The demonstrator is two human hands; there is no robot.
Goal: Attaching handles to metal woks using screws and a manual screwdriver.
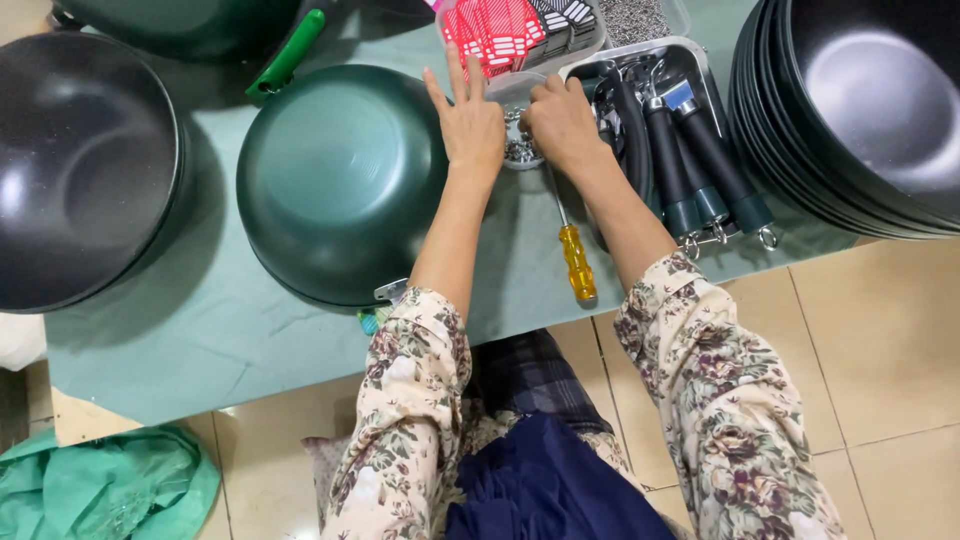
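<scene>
Reaching hands [470, 125] [562, 120], perhaps screws [520, 150], table edge [250, 395]

- Left hand [472, 125]: palm down, index and middle fingers extended toward the far side, remaining fingers curled.
- Right hand [562, 120]: just right of the left hand, fingers curled downward, knuckles up.
- Both forearms bare, floral sleeves pushed back to the elbows.

Both hands [515, 125] over screw dish [520, 152]
</scene>
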